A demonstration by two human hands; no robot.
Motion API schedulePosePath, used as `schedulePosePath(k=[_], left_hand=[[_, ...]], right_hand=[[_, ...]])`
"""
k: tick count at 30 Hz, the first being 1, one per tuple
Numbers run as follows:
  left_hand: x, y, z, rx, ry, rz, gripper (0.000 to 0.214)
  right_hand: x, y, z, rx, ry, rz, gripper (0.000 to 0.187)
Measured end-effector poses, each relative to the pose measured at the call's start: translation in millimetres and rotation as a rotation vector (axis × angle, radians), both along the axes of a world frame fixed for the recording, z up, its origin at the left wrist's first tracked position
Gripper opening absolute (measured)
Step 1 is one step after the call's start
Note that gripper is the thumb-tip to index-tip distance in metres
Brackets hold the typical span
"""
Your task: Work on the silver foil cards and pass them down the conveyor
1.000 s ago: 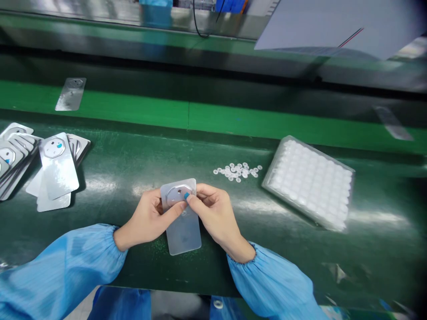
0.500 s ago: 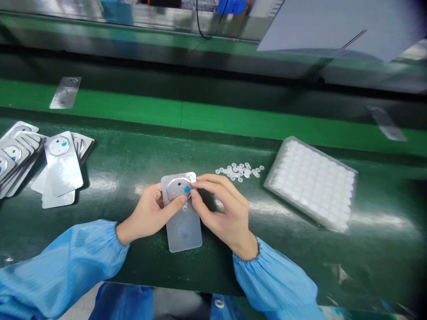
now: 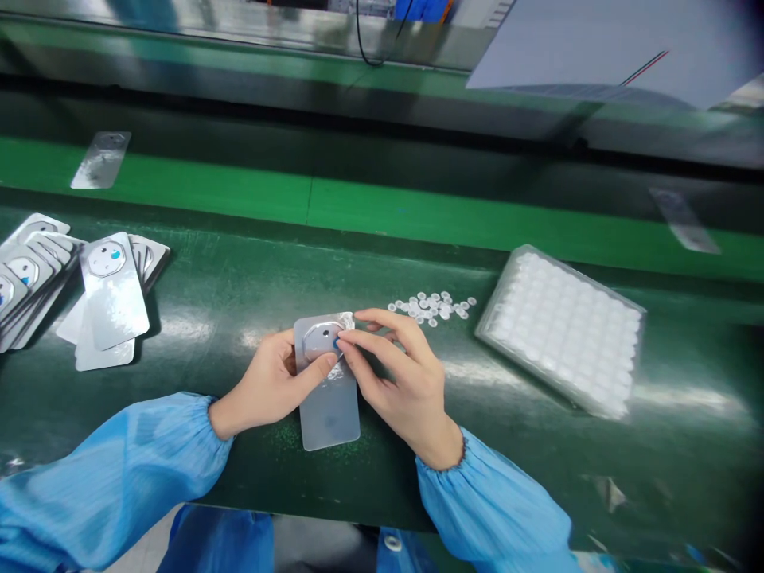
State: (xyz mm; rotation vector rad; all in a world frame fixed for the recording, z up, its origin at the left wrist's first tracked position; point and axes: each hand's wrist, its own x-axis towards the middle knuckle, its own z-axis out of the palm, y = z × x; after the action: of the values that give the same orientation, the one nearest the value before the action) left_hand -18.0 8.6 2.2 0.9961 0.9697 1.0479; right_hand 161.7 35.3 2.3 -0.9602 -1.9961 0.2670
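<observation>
left stack (image 3: 24, 274): cut by edge | blue dot (image 3: 335, 344): fingertip-covered

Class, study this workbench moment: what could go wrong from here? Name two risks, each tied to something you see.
1. The left hand grips the clear card only by its upper edge, so pressure from the right hand might tilt or flex it.
2. The loose white discs lie unguarded just beyond the right hand; a sleeve or hand could scatter them.
</observation>
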Motion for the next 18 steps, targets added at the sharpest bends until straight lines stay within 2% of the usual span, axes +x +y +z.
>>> schedulePosePath(k=[11,18], left_hand=[[-1.1,-2.1,-4.3,0.013,0.070,0.009,0.032],[-0.3,-1.8,-2.4,0.002,0.023,-0.006,0.032]], right_hand=[[-1.4,0.1,-0.9,0.000,-0.028,0.017,0.014],[-1.6,0.2,-2.6,-0.002,-0.070,0.032,0.011]])
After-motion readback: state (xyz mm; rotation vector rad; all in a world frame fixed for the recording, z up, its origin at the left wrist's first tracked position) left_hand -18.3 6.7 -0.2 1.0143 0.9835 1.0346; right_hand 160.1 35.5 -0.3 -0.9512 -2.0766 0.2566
